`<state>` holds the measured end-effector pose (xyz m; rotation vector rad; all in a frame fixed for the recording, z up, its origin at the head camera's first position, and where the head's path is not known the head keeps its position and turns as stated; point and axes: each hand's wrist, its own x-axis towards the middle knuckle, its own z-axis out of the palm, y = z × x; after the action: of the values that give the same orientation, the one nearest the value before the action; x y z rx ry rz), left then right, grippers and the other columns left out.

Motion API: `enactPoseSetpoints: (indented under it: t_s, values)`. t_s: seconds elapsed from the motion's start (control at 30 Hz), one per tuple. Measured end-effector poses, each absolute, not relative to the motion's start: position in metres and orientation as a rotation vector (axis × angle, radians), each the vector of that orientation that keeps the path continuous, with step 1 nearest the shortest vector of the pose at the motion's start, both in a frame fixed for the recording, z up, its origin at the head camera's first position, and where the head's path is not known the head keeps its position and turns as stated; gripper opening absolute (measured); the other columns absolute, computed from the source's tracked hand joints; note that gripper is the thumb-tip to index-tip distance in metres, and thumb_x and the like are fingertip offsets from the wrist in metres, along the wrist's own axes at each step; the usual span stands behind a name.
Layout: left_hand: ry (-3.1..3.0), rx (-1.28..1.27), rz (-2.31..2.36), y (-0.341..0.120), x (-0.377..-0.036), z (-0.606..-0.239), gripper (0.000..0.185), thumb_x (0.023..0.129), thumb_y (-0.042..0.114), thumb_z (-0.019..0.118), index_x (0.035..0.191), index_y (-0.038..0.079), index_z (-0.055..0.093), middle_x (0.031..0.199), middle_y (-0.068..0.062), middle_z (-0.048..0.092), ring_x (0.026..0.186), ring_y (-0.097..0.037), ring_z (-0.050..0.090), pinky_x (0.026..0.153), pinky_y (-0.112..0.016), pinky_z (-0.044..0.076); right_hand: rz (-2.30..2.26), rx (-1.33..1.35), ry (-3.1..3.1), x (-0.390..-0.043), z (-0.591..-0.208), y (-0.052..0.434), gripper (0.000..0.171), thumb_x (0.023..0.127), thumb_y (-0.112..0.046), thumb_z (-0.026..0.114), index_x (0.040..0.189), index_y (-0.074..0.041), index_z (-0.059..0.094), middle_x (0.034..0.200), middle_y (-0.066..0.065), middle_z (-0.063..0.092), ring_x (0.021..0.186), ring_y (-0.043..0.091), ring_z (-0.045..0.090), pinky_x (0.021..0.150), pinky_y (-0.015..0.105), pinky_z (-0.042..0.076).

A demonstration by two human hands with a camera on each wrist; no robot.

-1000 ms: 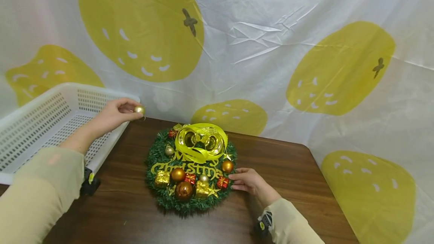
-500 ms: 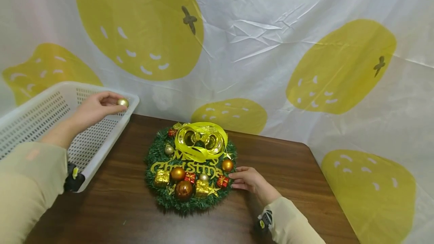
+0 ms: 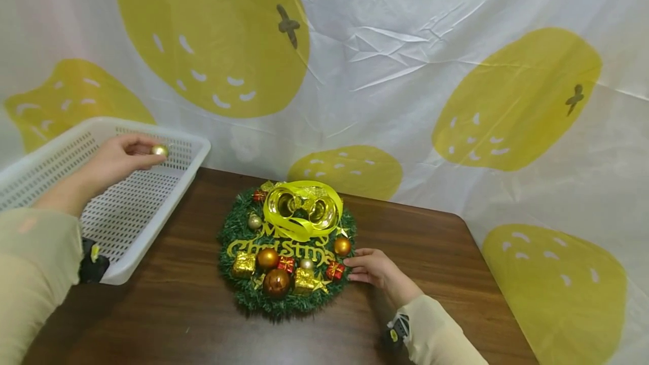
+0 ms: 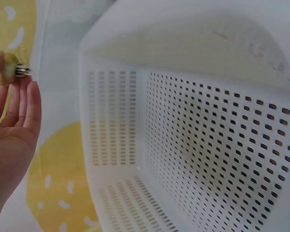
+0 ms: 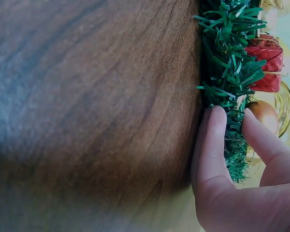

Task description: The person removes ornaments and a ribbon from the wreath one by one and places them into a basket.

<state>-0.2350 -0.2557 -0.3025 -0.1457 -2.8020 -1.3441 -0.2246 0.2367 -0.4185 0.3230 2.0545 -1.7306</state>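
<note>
My left hand (image 3: 114,159) pinches a small gold bauble (image 3: 159,150) over the white perforated basket (image 3: 129,230). In the left wrist view the gold bauble (image 4: 9,68) sits at my fingertips (image 4: 28,94) beside the basket's wall (image 4: 208,145). A green wreath (image 3: 286,249) with a yellow ribbon bow (image 3: 302,210), gold lettering, gold balls and small gift boxes lies on the brown table (image 3: 405,241). My right hand (image 3: 372,268) rests against the wreath's right edge; in the right wrist view its fingers (image 5: 217,145) touch the green needles (image 5: 229,72).
A white cloth with large yellow shapes (image 3: 512,94) hangs right behind the table. The basket stands at the table's left end, partly over the edge. Bare tabletop (image 3: 177,320) shows in front of the wreath and to its right.
My left hand has carried the gold bauble leftward, from beside the basket's near corner to above the basket's inside. The right hand has stayed at the wreath.
</note>
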Motion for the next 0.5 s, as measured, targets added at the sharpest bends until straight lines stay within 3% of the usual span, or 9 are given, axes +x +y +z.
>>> enactPoseSetpoints:
  t_s: [0.13,0.23,0.37,0.5]
  values:
    - [-2.874,-0.159,-1.312,-0.263,-0.234,-0.309,0.058,0.093,0.033,0.056,0.132,-0.008,0.042,0.119,-0.025,0.056,0.076,0.011,0.051,0.076,-0.023,0.045,-1.725,0.326,2.049,-0.223,-0.418,0.238,0.064,0.087,0.002,0.060,0.139,0.015,0.025,0.093,0.012,0.054,0.076,0.018,0.057,0.066,0.026,0.058]
    - [-2.934,-0.132,-1.286,-0.266,-0.233,-0.315,0.056,0.093,0.029,0.057,0.129,-0.011,0.043,0.120,-0.031,0.054,0.078,0.004,0.055,0.076,-0.025,0.051,-1.720,0.322,2.046,-0.223,-0.417,0.239,0.064,0.087,0.002,0.059,0.139,0.015,0.024,0.092,0.012,0.054,0.074,0.016,0.057,0.065,0.025,0.057]
    - [-3.014,-0.089,-1.311,-0.269,-0.233,-0.322,0.055,0.093,0.028,0.057,0.127,-0.013,0.043,0.124,-0.034,0.048,0.090,-0.022,0.063,0.087,-0.042,0.053,-1.714,0.309,2.045,-0.222,-0.417,0.241,0.065,0.087,0.002,0.059,0.140,0.015,0.023,0.088,0.008,0.056,0.069,0.013,0.057,0.063,0.023,0.057]
    - [-3.060,-0.058,-1.332,-0.271,-0.232,-0.325,0.055,0.091,0.025,0.058,0.125,-0.015,0.043,0.122,-0.034,0.049,0.100,-0.035,0.061,0.088,-0.043,0.053,-1.704,0.305,2.049,-0.221,-0.416,0.241,0.066,0.087,0.001,0.059,0.140,0.015,0.022,0.087,0.007,0.056,0.068,0.012,0.057,0.063,0.022,0.057]
